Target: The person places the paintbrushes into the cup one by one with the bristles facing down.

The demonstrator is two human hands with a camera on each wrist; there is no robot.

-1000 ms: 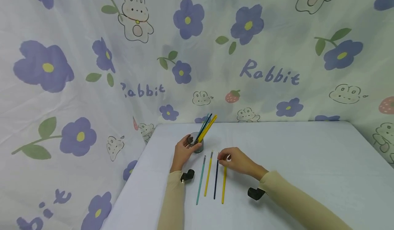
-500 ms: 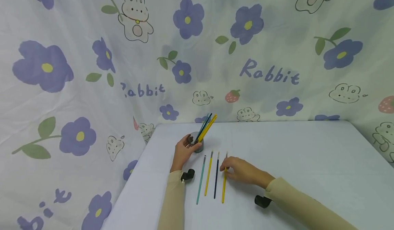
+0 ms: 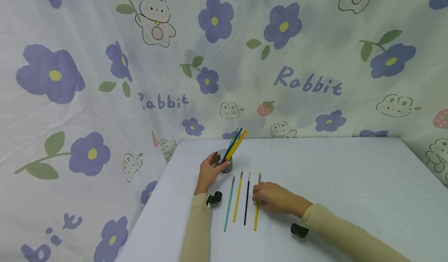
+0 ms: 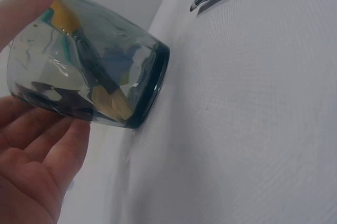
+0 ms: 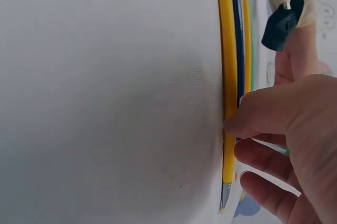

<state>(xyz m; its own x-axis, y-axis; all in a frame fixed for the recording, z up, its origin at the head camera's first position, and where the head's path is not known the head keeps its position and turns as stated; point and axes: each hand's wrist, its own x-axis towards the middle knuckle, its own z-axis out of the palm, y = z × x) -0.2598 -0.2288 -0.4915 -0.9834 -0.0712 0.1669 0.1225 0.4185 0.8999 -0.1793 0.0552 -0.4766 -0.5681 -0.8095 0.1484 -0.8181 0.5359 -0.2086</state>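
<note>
My left hand (image 3: pixel 209 174) holds a tinted clear glass (image 4: pixel 105 60), its thumb on one side and its fingers on the other. Inside the glass lean several paintbrushes with handles up, yellow ones (image 3: pixel 237 145) and darker blue-green ones; bristles show through the wall in the left wrist view. On the right, my right hand (image 3: pixel 274 196) pinches the rightmost yellow paintbrush (image 5: pixel 227 50) as it lies on the table, thumb on its near side. To its left lie a navy paintbrush (image 3: pixel 247 199), a thinner yellow paintbrush (image 3: pixel 237 199) and a turquoise paintbrush (image 3: pixel 229 205), roughly parallel.
A white-covered table (image 3: pixel 332 176) extends to the right of the brushes. Behind it and on the left hangs a curtain (image 3: pixel 241 59) printed with purple flowers and rabbits. Black wrist cameras (image 3: pixel 299 230) sit at both sleeves.
My right hand has moved from beside the navy brush's tip to the rightmost yellow paintbrush, which it now pinches. The left hand keeps its hold on the glass in the same place.
</note>
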